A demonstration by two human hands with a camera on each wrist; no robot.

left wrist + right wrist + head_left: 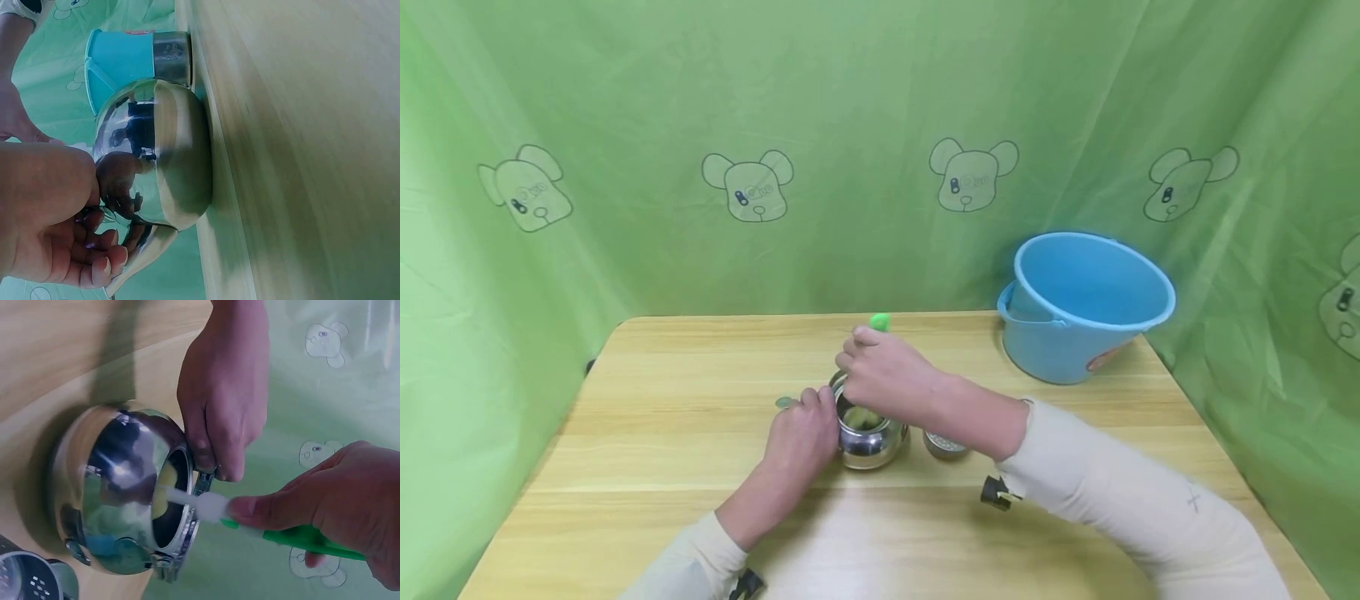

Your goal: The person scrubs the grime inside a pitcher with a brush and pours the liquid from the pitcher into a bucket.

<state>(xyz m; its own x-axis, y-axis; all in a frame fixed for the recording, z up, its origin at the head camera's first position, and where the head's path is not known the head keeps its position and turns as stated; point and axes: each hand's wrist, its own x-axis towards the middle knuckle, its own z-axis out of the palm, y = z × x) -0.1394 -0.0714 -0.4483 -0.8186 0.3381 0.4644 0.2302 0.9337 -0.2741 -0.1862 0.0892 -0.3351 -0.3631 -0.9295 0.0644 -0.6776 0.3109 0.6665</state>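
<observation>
Pale sleeves (pixel 1135 500) cross the desk (pixel 662 467). The left hand (pixel 801 425) curls its fingers at the rim of the upright metal pot (pixel 867 451), on the spout side; a perforated metal cup (pixel 946 448) sits just to the pot's right. Directly over the mouth, the right hand (pixel 891 379) has fingers wrapped round a green-handled scrubber (pixel 880 322), its long axis slanting down into the opening. Farther back: a blue bucket (pixel 1052 354), then green curtain (pixel 850 83).

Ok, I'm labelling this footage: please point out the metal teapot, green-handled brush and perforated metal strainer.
Metal teapot (pixel 172 156): left wrist view, side of its rounded body.
Green-handled brush (pixel 294 539): right wrist view, on the green handle.
Perforated metal strainer (pixel 946 453): head view, its side wall.
</observation>
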